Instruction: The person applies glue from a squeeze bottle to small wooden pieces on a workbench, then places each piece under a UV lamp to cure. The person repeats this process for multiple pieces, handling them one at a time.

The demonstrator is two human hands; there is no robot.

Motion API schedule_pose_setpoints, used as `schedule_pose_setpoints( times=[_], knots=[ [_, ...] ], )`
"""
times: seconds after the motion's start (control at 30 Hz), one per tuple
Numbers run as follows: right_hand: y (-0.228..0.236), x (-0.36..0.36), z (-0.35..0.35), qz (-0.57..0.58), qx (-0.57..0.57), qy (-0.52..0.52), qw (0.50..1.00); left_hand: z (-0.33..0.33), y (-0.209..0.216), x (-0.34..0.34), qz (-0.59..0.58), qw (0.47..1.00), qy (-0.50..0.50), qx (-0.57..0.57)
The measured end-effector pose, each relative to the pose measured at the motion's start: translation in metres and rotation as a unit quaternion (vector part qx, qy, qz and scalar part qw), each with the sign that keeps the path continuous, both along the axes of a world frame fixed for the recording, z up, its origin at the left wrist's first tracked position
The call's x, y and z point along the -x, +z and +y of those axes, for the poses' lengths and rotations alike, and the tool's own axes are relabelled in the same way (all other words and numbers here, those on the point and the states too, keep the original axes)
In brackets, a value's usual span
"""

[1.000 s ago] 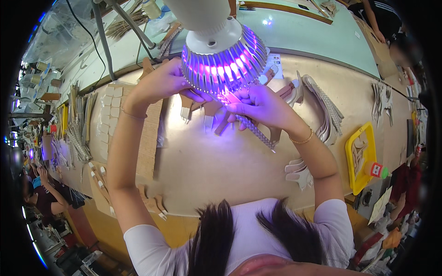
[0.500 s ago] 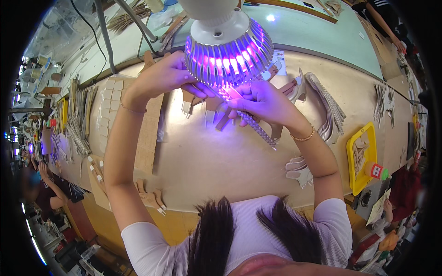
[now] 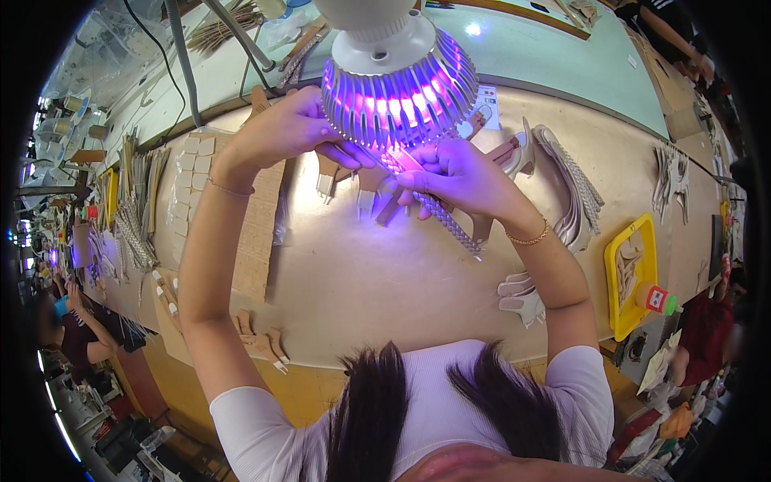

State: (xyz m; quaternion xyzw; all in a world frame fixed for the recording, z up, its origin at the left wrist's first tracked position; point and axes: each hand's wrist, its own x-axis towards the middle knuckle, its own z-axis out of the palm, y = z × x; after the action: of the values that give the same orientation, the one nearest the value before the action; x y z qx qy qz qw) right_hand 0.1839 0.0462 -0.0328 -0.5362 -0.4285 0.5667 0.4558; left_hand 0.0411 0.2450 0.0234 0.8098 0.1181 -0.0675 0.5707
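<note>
Beneath a ribbed metal lamp point(image 3: 399, 92) glowing violet, I hold a braided strap point(image 3: 451, 226). My right hand point(image 3: 462, 178) pinches it between thumb and fingers, and its lower end slants down to the right past the hand. On the other side of the strap's upper end, my left hand point(image 3: 301, 132) has its fingers bent and closed. A thin strip or tool seems to run from them toward the strap, but the lamp and the violet glare hide its detail. Several small tan pieces with pale ends point(image 3: 365, 197) lie on the table behind and below the hands.
Curved braided straps point(image 3: 569, 181) rest to the right of my right arm. A yellow tray point(image 3: 614, 281) of tan pieces and a bottle with a green cap point(image 3: 656, 299) stand farther right. Brown cardboard point(image 3: 255, 241) lies by my left arm. Other people work at both sides.
My left forearm has shifted very slightly to the left. The strap and my right hand stay nearly in place. Farther off, people at both sides have moved.
</note>
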Motion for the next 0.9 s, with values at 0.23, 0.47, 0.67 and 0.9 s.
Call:
schedule_pose_setpoints(
  times=[0.23,0.47,0.67,0.9],
  knots=[
    [-0.001,0.0,0.0,-0.014,-0.006,-0.005,1.0,-0.002,0.002,0.0,0.01,1.0,0.014,0.001],
    [0.0,0.002,-0.001,0.018,0.001,-0.013,1.0,-0.002,0.003,0.001,-0.006,1.0,0.005,-0.01],
    [0.002,0.001,0.0,0.025,0.015,-0.012,1.0,-0.006,0.004,0.001,0.009,0.999,0.035,0.011],
    [0.004,-0.001,-0.002,-0.004,0.013,-0.01,1.0,-0.01,-0.006,0.0,-0.004,0.987,0.109,0.114]
  ],
)
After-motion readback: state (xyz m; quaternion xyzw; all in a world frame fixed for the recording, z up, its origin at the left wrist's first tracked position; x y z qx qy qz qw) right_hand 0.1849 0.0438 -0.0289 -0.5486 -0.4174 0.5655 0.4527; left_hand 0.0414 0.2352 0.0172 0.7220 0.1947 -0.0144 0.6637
